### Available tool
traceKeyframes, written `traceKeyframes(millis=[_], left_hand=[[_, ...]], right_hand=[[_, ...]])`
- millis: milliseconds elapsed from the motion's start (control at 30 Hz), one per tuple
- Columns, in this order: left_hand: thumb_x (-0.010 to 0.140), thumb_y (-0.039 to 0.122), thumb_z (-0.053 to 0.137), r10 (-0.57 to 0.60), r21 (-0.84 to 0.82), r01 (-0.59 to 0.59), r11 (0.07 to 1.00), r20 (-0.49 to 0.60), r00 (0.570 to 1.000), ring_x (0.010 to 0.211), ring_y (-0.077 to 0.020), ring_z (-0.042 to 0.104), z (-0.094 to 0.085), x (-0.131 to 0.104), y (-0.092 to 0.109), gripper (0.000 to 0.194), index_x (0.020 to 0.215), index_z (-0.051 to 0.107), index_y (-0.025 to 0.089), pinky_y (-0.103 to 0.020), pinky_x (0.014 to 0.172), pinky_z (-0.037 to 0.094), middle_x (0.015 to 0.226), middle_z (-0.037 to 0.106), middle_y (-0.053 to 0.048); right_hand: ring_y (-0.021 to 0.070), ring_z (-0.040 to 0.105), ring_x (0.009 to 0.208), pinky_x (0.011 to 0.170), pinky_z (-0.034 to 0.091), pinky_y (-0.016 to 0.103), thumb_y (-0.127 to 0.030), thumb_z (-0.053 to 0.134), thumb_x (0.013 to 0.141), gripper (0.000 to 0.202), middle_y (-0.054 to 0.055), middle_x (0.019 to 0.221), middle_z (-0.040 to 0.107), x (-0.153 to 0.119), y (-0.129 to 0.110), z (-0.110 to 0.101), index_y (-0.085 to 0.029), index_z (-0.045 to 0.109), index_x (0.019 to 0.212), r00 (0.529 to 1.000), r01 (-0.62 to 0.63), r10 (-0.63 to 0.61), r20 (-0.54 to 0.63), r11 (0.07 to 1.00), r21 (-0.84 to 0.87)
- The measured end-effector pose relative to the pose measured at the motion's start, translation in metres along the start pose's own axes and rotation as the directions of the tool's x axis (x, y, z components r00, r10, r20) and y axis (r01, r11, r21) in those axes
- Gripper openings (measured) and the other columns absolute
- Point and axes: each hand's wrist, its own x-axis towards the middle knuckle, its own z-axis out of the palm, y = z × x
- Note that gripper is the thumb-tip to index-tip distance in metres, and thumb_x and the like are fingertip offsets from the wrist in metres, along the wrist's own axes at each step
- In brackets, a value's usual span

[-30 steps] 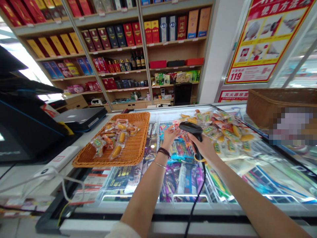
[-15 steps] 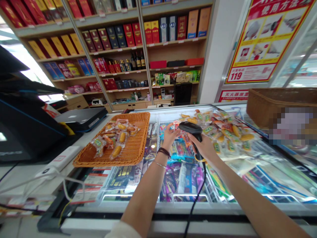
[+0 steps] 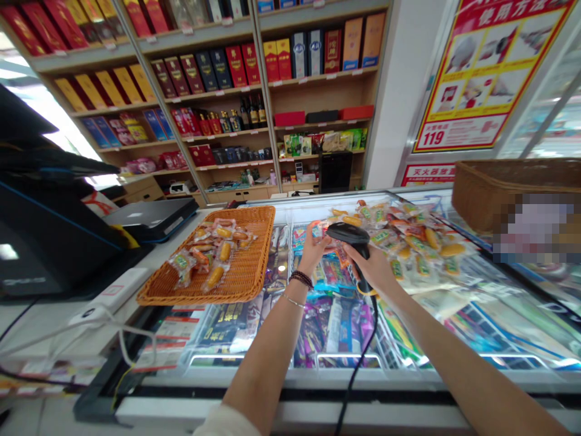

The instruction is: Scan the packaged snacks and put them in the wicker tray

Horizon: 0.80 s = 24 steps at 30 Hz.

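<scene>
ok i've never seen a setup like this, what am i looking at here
There is no robot: these are a person's bare hands, and every picture comes from one head-worn camera looking forward and down. The right hand grips a black handheld scanner; the left hand holds a small wrapped item, partly hidden. Below is a glass-topped freezer. On it lies a pile of wrapped snacks, and an orange wicker basket at left holds more.

head-worn view, forward and down
</scene>
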Motion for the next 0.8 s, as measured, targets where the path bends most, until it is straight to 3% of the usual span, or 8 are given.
traceKeyframes(millis=[333, 600, 800], left_hand=[[0.070, 0.025, 0.088, 0.036, 0.100, -0.028, 0.995, -0.076, 0.996, 0.072, -0.0169, 0.071, 0.003, -0.002, 0.002, 0.085, 0.147, 0.052, 0.026, -0.036, 0.079, 0.065, 0.086, 0.069, -0.001], [0.074, 0.020, 0.082, 0.210, 0.350, -0.147, 0.925, -0.148, 0.966, 0.073, -0.0172, 0.069, 0.003, -0.007, 0.008, 0.069, 0.140, 0.062, 0.025, -0.029, 0.084, 0.056, 0.090, 0.073, -0.002], [0.077, 0.021, 0.079, 0.233, 0.350, -0.158, 0.923, -0.183, 0.955, 0.071, -0.0166, 0.068, 0.003, -0.009, 0.012, 0.065, 0.138, 0.059, 0.026, -0.026, 0.078, 0.052, 0.085, 0.071, -0.001]], right_hand=[[0.0142, 0.046, 0.032, 0.038, 0.037, 0.028, -0.073, 0.064, 0.079, 0.052, -0.001, 0.039, 0.053, -0.001, -0.002, -0.001, -0.024, 0.052, 0.067, 1.000, 0.013, -0.012, 0.008, 1.000, -0.010], [0.0143, 0.047, 0.032, 0.039, 0.039, 0.028, -0.073, 0.063, 0.082, 0.053, -0.001, 0.038, 0.052, 0.000, -0.001, -0.003, -0.025, 0.051, 0.064, 1.000, 0.012, -0.012, 0.000, 1.000, -0.009], [0.0141, 0.046, 0.031, 0.038, 0.038, 0.027, -0.075, 0.062, 0.080, 0.055, -0.001, 0.037, 0.051, 0.001, 0.000, -0.004, -0.025, 0.051, 0.062, 1.000, 0.016, -0.016, 0.005, 1.000, -0.008]])
